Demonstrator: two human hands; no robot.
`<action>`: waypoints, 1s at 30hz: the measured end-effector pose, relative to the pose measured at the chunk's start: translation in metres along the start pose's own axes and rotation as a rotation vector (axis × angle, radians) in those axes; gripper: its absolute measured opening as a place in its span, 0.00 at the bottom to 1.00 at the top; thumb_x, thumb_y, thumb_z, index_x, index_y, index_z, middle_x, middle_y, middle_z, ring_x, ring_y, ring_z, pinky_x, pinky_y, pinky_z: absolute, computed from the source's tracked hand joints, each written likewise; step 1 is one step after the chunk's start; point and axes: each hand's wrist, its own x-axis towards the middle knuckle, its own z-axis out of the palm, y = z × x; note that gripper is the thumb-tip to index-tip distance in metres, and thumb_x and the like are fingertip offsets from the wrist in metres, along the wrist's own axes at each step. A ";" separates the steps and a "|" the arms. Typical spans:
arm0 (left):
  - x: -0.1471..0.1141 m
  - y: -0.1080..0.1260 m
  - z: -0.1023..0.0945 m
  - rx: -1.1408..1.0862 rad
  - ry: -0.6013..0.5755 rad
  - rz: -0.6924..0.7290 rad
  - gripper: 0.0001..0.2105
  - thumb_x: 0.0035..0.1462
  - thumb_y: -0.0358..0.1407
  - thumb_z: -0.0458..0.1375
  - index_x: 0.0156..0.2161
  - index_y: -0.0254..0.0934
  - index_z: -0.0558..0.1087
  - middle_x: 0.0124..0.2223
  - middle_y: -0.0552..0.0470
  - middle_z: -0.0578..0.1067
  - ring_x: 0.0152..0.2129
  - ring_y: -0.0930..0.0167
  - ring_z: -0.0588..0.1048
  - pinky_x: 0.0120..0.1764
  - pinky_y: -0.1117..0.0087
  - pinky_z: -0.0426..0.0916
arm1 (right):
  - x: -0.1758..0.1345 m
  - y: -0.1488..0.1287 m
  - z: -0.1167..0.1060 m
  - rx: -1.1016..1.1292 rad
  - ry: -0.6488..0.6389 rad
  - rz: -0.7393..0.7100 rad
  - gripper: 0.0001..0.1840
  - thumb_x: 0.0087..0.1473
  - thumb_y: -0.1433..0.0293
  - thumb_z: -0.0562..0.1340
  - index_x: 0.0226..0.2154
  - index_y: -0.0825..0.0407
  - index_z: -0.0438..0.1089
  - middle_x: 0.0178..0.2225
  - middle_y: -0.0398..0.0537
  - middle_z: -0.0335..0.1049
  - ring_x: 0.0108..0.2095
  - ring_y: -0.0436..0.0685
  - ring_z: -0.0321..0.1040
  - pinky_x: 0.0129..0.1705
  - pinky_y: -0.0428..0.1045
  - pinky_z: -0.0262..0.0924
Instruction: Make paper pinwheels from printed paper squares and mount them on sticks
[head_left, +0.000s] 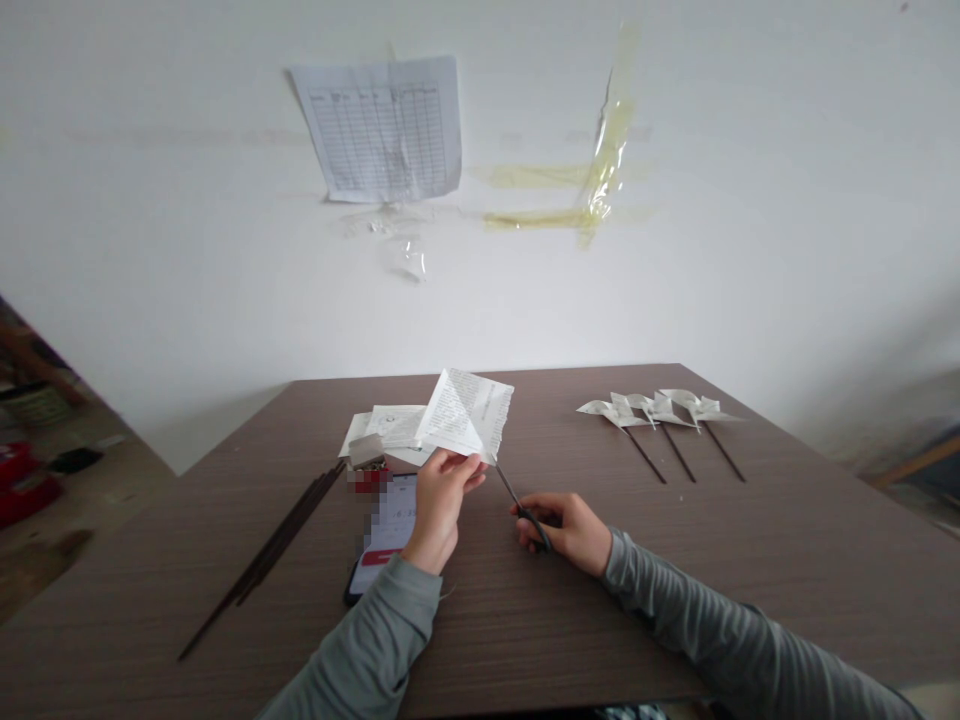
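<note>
My left hand pinches the lower edge of a square of printed paper, which is held up above the table and has a ragged right edge. My right hand is closed round the dark handles of a pair of scissors. The blades point up and left to the paper's lower right corner; whether they cut into it I cannot tell. Behind my left hand lie more sheets of paper. A phone with a lit screen lies beside my left wrist, partly covered by it.
Three paper pinwheels on dark sticks lie at the right of the brown table. A bundle of thin dark sticks lies at the left, near a small grey and red box. A printed chart hangs on the wall.
</note>
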 end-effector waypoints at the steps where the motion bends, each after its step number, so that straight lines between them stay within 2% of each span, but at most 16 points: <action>1: 0.000 0.000 0.000 0.001 0.000 -0.001 0.16 0.46 0.35 0.87 0.32 0.39 0.85 0.35 0.51 0.90 0.35 0.63 0.92 0.40 0.65 0.89 | 0.000 0.000 0.000 0.000 0.002 0.000 0.36 0.59 0.34 0.83 0.47 0.48 0.91 0.33 0.54 0.89 0.33 0.65 0.84 0.43 0.58 0.83; 7: -0.001 0.000 0.000 0.007 -0.006 -0.005 0.18 0.45 0.37 0.89 0.32 0.40 0.84 0.35 0.51 0.90 0.35 0.63 0.92 0.40 0.65 0.88 | 0.000 -0.002 0.001 -0.008 -0.002 0.001 0.36 0.58 0.34 0.82 0.47 0.48 0.90 0.32 0.52 0.88 0.32 0.63 0.83 0.42 0.57 0.82; 14: -0.002 0.002 0.000 0.035 -0.005 -0.008 0.17 0.48 0.37 0.88 0.35 0.40 0.84 0.37 0.51 0.90 0.37 0.60 0.93 0.42 0.63 0.88 | -0.001 -0.006 0.001 -0.001 0.002 -0.002 0.36 0.58 0.33 0.84 0.45 0.47 0.90 0.31 0.52 0.88 0.32 0.64 0.83 0.40 0.58 0.81; 23: -0.002 0.000 -0.001 0.040 -0.012 -0.008 0.18 0.47 0.38 0.88 0.36 0.40 0.84 0.38 0.50 0.90 0.38 0.58 0.93 0.42 0.62 0.88 | 0.000 -0.001 0.000 -0.012 -0.024 -0.022 0.41 0.61 0.30 0.82 0.49 0.51 0.90 0.32 0.52 0.89 0.32 0.62 0.82 0.43 0.58 0.83; 30: -0.002 0.001 -0.001 0.036 -0.018 -0.005 0.19 0.46 0.39 0.88 0.35 0.40 0.84 0.37 0.50 0.90 0.37 0.59 0.93 0.40 0.63 0.87 | 0.000 0.002 -0.001 -0.021 -0.023 -0.029 0.37 0.63 0.34 0.81 0.49 0.51 0.91 0.33 0.53 0.89 0.32 0.62 0.83 0.43 0.58 0.83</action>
